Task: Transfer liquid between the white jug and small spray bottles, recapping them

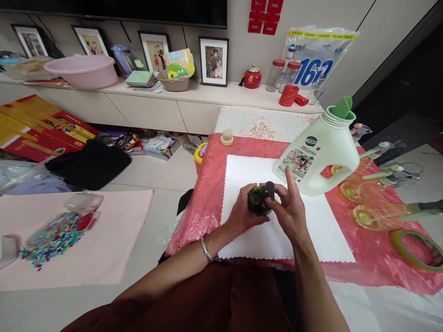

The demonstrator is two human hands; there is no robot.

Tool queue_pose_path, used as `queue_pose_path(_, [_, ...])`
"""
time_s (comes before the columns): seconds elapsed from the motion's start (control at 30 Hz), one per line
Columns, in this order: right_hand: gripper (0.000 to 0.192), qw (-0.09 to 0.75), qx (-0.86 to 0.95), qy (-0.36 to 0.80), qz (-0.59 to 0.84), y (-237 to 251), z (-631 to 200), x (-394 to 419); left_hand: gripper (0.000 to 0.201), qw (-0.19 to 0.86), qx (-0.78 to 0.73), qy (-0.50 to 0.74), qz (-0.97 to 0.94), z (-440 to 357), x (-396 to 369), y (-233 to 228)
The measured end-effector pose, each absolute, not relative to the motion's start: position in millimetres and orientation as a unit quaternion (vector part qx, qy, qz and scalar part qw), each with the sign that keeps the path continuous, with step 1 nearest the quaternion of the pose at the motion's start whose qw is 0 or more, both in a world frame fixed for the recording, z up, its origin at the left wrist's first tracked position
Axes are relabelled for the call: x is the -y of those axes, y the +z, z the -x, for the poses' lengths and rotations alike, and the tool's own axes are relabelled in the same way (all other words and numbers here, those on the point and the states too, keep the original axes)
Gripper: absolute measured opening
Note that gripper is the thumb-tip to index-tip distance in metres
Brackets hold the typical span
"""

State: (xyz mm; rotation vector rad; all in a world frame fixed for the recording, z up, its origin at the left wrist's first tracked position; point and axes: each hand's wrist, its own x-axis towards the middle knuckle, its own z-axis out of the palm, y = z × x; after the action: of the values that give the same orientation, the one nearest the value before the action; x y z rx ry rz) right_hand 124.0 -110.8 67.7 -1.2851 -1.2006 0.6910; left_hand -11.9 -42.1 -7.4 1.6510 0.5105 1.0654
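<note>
Covering the low table in front of you is a pink plastic sheet [377, 258], and every place below is given from the white scalloped cloth [266, 240] laid on its middle. At the cloth's far right corner stands a big white detergent jug [321, 152] with a green funnel in its open neck, tilted toward the right. Off the cloth's right edge lie clear yellowish bottles [370, 216] with green pump tops, and nearer you on that side a ring of tape [415, 249]. Beyond the cloth's far left corner sits a small pale cap [227, 137].

Over the middle of the cloth, your left hand [238, 216] is clasped around a small dark green bottle [258, 203], cupping it from the left and below. Your right hand [290, 207] comes in from the right, fingertips pinching the bottle's dark cap [269, 189], forefinger raised toward the jug. So the bottle sits between both hands, held just above the cloth; whether it touches the cloth, you cannot tell.
</note>
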Motion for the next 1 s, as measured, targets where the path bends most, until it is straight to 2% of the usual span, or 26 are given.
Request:
queue_pose_path(0.13, [0.104,0.601,0.498,0.236,0.579,64.7,-121.1,104.5,0.105,0.516,-0.225,0.445,-0.697,11.2,42.7,-11.2])
queue_pose_path(0.23, [0.107,0.574,0.524,0.233,0.585,69.4,-120.2,105.9,0.104,0.505,-0.232,0.449,-0.7,9.8,42.7,-14.5])
queue_pose_path(0.43, [0.09,0.567,0.535,0.285,0.558,70.1,-122.8,111.4,0.103,0.505,-0.213,0.457,-0.7,9.5,41.6,-12.8])
queue_pose_path(0.67, [0.093,0.601,0.483,0.24,0.59,64.2,-118.4,103.4,0.105,0.499,-0.234,0.446,-0.705,10.1,41.4,-16.9])
queue_pose_path(0.87, [0.088,0.571,0.483,0.197,0.634,65.0,-115.1,103.0,0.106,0.495,-0.227,0.448,-0.709,10.6,41.8,-15.2])
queue_pose_path(1.0, [0.09,0.555,0.522,0.228,0.606,69.4,-116.3,106.7,0.105,0.495,-0.23,0.45,-0.706,10.7,42.0,-13.5])
